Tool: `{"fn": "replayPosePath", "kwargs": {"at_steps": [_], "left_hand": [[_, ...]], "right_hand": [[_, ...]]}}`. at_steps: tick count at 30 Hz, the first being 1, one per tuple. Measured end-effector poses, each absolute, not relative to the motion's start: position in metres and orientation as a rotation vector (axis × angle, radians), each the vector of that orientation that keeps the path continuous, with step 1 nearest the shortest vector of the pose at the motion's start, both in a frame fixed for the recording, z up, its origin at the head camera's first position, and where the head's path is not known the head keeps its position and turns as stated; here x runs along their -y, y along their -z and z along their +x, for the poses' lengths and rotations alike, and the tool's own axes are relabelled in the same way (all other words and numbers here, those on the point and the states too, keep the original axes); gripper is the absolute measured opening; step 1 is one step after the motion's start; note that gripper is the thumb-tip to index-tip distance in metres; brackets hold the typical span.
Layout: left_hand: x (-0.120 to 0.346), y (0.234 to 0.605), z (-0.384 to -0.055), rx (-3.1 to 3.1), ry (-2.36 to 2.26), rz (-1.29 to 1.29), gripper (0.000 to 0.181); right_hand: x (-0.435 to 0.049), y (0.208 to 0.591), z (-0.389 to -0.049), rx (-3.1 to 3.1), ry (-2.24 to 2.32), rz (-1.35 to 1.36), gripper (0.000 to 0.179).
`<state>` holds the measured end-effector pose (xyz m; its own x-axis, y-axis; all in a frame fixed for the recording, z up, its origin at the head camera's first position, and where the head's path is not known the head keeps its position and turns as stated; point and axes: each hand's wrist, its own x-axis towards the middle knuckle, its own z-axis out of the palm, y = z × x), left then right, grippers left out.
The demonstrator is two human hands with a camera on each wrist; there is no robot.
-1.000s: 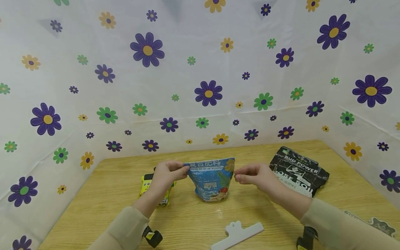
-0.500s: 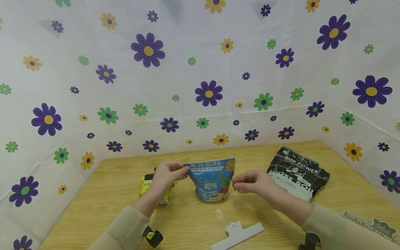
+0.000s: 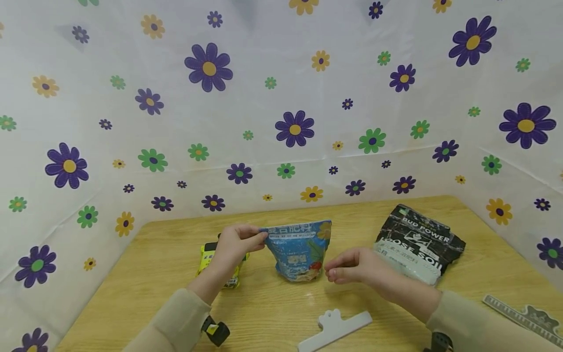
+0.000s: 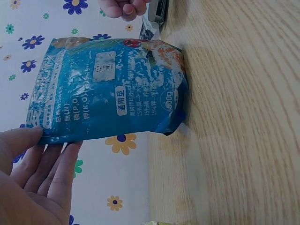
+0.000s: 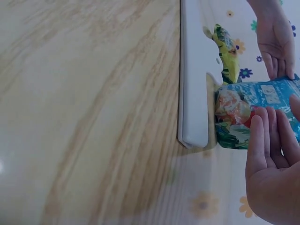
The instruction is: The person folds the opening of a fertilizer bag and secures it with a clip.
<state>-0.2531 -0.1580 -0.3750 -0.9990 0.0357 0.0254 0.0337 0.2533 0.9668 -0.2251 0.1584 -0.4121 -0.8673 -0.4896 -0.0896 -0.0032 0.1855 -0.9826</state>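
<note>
A blue fertilizer bag (image 3: 296, 252) stands upright on the table, its top edge flat and wide. My left hand (image 3: 233, 247) pinches the bag's upper left corner between thumb and fingers, as the left wrist view confirms. Beside the bag's lower right side is my right hand (image 3: 365, 269), apart from it and holding nothing, its fingers loosely bent. In the right wrist view those fingers (image 5: 267, 136) overlap the bag. Nearer the front lies a white bag clip (image 3: 336, 328).
A yellow packet (image 3: 206, 256) sits behind the left hand, partly hidden. A black and white soil bag (image 3: 422, 237) lies at the back right, beyond the right hand. At the right, a grey clip with a toothed-looking edge (image 3: 523, 313) is partly covered by the sleeve.
My right hand has come down from the bag's upper right corner to beside its lower right side. My left hand keeps its pinch on the bag, which stays in place.
</note>
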Motion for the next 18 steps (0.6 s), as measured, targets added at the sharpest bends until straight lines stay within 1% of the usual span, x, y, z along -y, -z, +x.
{"fn": "replayPosePath", "kwargs": {"at_steps": [12, 18], "left_hand": [[0.159, 0.372, -0.252, -2.495, -1.891, 0.056, 0.021], [0.159, 0.372, -0.252, -2.488, -1.895, 0.057, 0.021]], "right_hand": [[-0.158, 0.424, -0.219, -1.950, 1.700, -0.541, 0.041], [-0.160, 0.431, -0.218, -1.916, 1.675, -0.553, 0.039]]}}
